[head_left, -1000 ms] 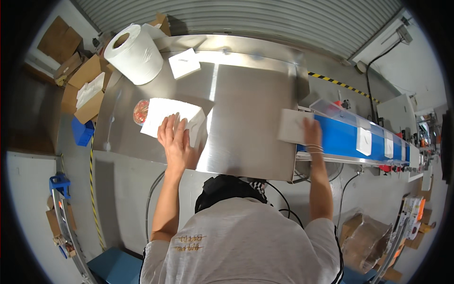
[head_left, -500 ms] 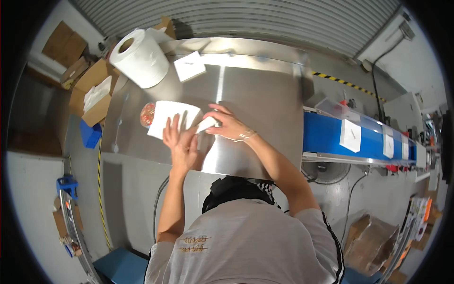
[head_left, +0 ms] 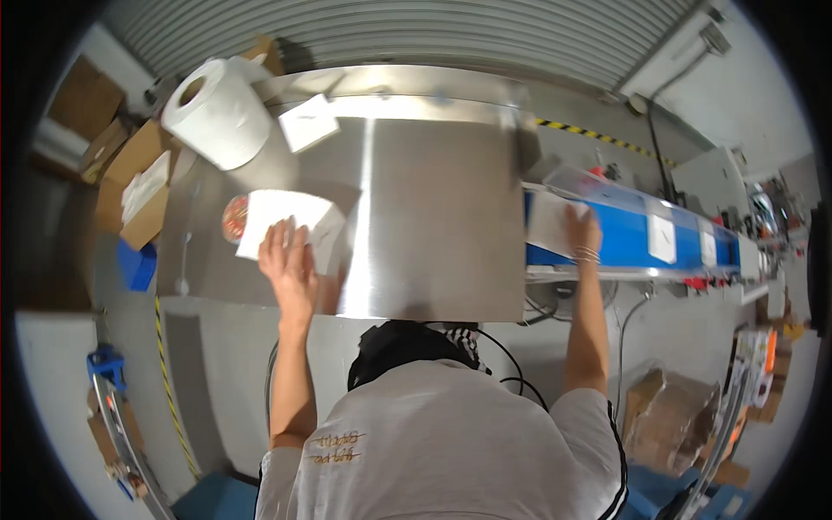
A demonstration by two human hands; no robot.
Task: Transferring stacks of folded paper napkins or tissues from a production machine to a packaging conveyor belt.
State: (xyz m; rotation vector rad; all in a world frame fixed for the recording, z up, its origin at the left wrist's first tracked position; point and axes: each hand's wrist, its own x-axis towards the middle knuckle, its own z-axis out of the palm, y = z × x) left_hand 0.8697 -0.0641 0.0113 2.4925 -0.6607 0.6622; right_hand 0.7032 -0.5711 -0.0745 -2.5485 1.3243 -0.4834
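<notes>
Flat on a stack of white paper-like packets [head_left: 260, 227] lies my left hand [head_left: 290, 264], its fingers stretched out. A round red-patterned object [head_left: 234, 219] shows partly beside the stack's left edge. Over at the blue conveyor belt [head_left: 615, 232], my right hand [head_left: 585, 232] grips the right side of a flat white packet [head_left: 549, 224] at the belt's near left end. Motion blurs that hand a little, and its fingertips are partly hidden. Farther along the belt stand two more white packets [head_left: 661, 238].
The steel table [head_left: 442, 199] carries a large white roll [head_left: 227, 121] and another white packet [head_left: 309, 123] toward the back left. Cardboard boxes [head_left: 139, 186] and a blue bin [head_left: 137, 265] stand left of it. A clear guard [head_left: 598, 189] runs along the belt's far side.
My right hand has moved from beside my left hand to the conveyor, bringing a white packet there. The left hand now lies on the stack. Belt packets have shifted right.
</notes>
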